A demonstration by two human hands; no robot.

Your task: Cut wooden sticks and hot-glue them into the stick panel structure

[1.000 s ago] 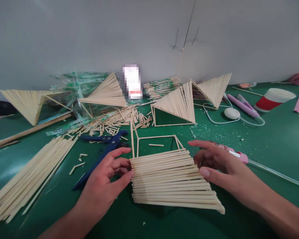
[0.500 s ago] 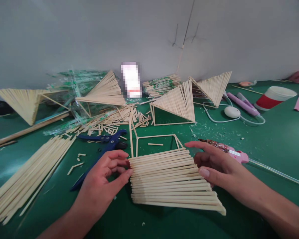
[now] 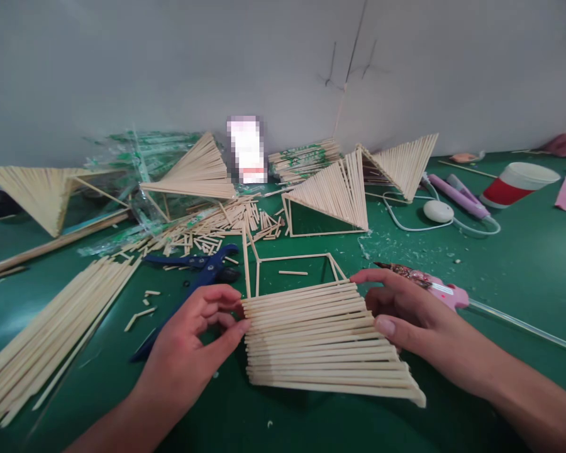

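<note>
A wooden-stick model lies before me, its slanted near side covered with rows of sticks and its far part a bare stick frame. At the panel's left edge, my left hand pinches the stick ends between thumb and curled fingers. On the opposite edge rests my right hand, thumb on the stick ends and index finger stretched to the top corner; its other fingers are partly hidden behind the panel. Inside the bare frame lies one short stick. Just beyond my right hand is a pink hot glue gun with a dark nozzle.
Blue cutters lie behind my left hand, near a bundle of long sticks and a heap of short offcuts. Several finished stick models line the back. A phone leans on the wall; a paper cup stands right.
The whole view has shifted very slightly. Both hands keep their places on the stick model, and nothing has been taken up or let go.
</note>
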